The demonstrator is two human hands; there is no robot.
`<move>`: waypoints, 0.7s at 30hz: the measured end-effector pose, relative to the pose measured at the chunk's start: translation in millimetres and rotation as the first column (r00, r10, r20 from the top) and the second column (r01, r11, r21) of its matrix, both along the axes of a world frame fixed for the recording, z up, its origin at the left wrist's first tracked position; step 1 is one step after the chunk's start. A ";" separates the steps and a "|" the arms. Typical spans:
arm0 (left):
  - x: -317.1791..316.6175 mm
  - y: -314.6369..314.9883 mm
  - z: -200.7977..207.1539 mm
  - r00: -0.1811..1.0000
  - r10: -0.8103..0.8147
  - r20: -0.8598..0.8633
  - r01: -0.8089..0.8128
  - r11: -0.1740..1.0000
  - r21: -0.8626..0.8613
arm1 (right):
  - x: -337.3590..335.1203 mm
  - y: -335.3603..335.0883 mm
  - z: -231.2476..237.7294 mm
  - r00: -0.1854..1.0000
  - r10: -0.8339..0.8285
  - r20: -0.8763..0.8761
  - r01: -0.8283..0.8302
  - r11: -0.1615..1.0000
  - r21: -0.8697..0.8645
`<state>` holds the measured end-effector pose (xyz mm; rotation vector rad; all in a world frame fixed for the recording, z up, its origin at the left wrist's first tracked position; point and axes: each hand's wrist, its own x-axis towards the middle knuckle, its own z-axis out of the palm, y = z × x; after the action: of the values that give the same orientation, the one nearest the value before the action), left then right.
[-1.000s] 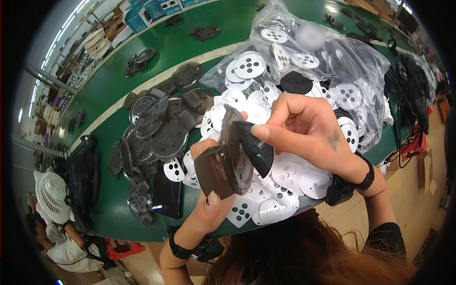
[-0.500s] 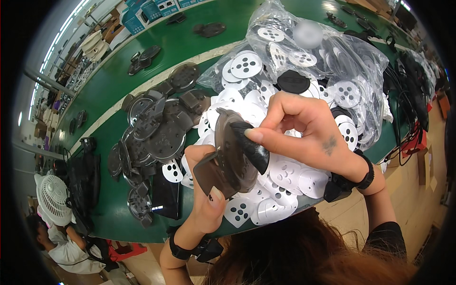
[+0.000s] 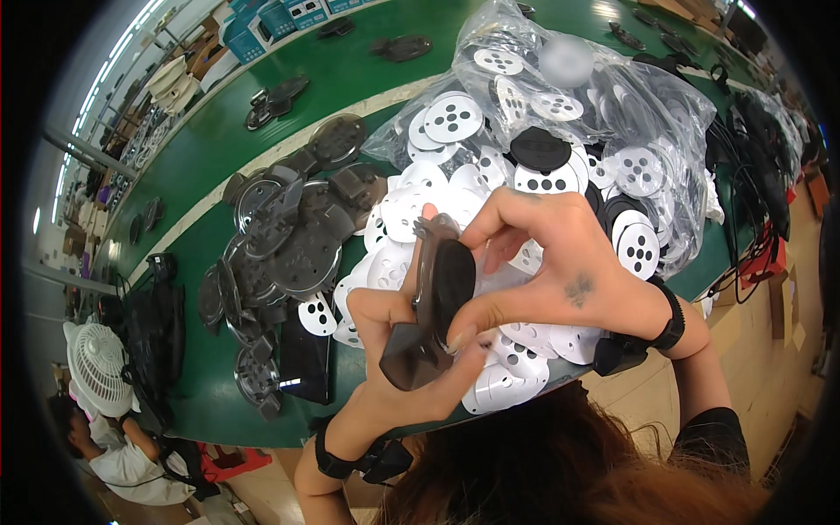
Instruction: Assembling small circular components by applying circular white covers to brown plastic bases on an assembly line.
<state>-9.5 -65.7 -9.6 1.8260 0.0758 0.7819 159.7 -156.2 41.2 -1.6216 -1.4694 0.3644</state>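
Note:
My left hand [image 3: 394, 394] grips a translucent dark plastic part [image 3: 408, 357] with a round plate and a bent tab, tilted on edge above the pile. A black oval pad [image 3: 454, 284] lies against the plate's right face. Thumb and fingers of my right hand [image 3: 564, 271] are closed on the pad's edges, thumb low and fingertips high. Beneath both hands spreads a heap of white holed discs [image 3: 407, 206]. Left of it are stacked more dark plastic parts [image 3: 302, 249]. Another black oval pad [image 3: 540, 149] rests on the discs beyond my right hand.
A clear plastic bag [image 3: 656, 114] of discs stands at the back right. Dark parts sit on the green belt [image 3: 341, 74] behind. Black cables [image 3: 744, 166] hang at right. At left are a white fan [image 3: 101, 367] and a seated person [image 3: 131, 464].
The black pad has gone from tilted away at its lower end to lying along the plate. My right thumb has moved down. Parts on the far belt have shifted right.

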 end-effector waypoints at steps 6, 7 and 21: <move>4.7 -3.4 16.4 0.981 0.169 -0.092 -0.192 0.901 -0.388 | 20.1 4.6 -0.1 0.969 -0.070 0.236 0.095 0.991 -0.095; 9.3 -5.7 22.3 0.983 0.177 -0.040 -0.166 0.793 -0.587 | 20.1 5.1 0.7 0.969 -0.073 0.236 0.098 0.991 -0.096; 14.3 22.9 16.2 0.998 -0.032 -0.060 -0.038 0.459 -0.887 | 50.1 49.4 8.4 0.736 -0.002 -0.677 -0.257 0.924 -0.282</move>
<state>4.8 -42.8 6.6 0.8061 0.4581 0.5026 209.8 -106.9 49.6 -1.4219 -0.9775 1.2308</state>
